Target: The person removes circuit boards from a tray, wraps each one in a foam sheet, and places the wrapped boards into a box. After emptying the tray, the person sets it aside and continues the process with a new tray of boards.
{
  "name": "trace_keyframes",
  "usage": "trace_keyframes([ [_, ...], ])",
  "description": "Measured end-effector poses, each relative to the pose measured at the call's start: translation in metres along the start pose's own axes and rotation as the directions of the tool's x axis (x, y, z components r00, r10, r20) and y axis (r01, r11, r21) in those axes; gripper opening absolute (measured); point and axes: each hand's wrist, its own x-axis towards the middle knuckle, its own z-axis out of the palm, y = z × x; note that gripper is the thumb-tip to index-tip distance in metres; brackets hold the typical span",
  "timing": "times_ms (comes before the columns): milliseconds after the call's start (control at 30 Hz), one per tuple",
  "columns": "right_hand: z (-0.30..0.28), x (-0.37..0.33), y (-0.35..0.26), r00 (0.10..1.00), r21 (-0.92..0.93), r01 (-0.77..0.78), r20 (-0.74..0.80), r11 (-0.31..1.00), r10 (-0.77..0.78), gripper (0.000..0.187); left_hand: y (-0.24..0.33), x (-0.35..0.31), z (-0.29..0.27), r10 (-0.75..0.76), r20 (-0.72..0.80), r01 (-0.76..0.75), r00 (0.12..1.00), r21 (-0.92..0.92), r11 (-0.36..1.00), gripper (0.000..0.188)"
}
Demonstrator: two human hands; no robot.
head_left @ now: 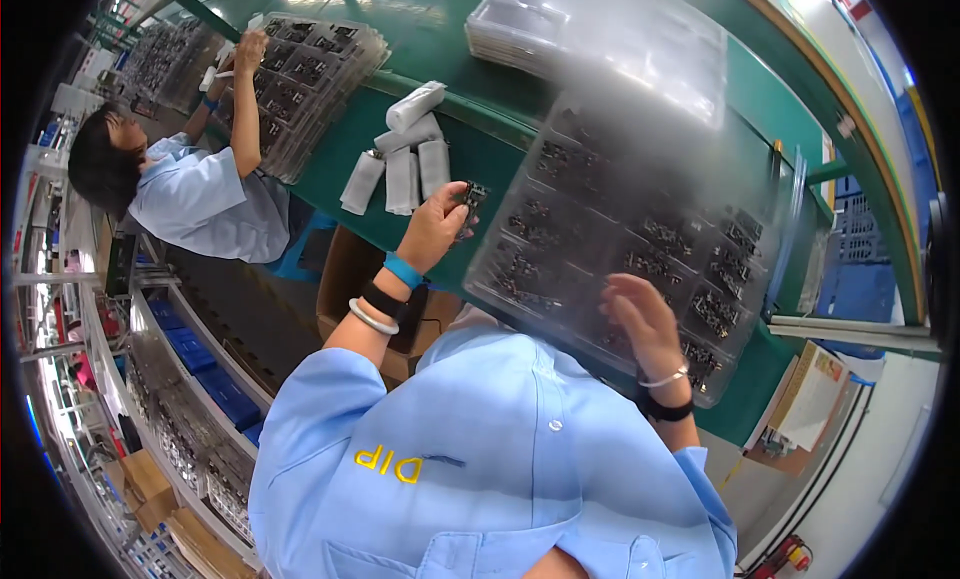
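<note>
My left hand (432, 231) is closed on a small circuit board (475, 196) with dark parts, held upright above the green bench at the left edge of the parts tray. My right hand (645, 322) hovers over the near part of the clear plastic compartment tray (592, 231). Its fingers are apart, slightly curled and a little blurred, with nothing visible in them. Heaps of small dark metallic parts (660, 241) fill the tray's compartments. A hazy smear covers the far part of the tray.
White wrapped bundles (402, 164) lie piled on the green bench (330, 174). Clear stacked trays (520, 29) stand at the back. At far left a co-worker (205, 194) reaches into another compartment tray (300, 79). A cardboard box (350, 279) sits below the bench edge.
</note>
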Motion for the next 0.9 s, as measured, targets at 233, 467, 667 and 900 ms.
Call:
trace_keyframes([
  [233,0.019,0.007,-0.090,0.974,-0.065,0.151,-0.159,0.986,-0.159,0.025,-0.066,0.044,-0.043,-0.087,0.035,0.055,0.996,0.540,0.840,0.028],
  [467,0.085,0.060,-0.147,0.955,-0.076,0.277,-0.085,0.958,-0.283,0.023,-0.081,0.069,-0.050,0.245,0.145,-0.278,0.959,0.661,0.697,0.028],
  [667,0.150,0.164,-0.173,0.971,-0.104,0.236,0.050,0.966,-0.232,0.022,0.004,0.075,-0.062,0.410,0.232,-0.470,0.882,0.485,0.738,0.029],
  [900,0.135,0.366,-0.125,0.956,-0.470,0.275,0.041,0.838,-0.291,0.022,0.088,0.141,-0.103,0.277,-0.010,-0.270,0.961,-0.269,0.925,0.027],
])
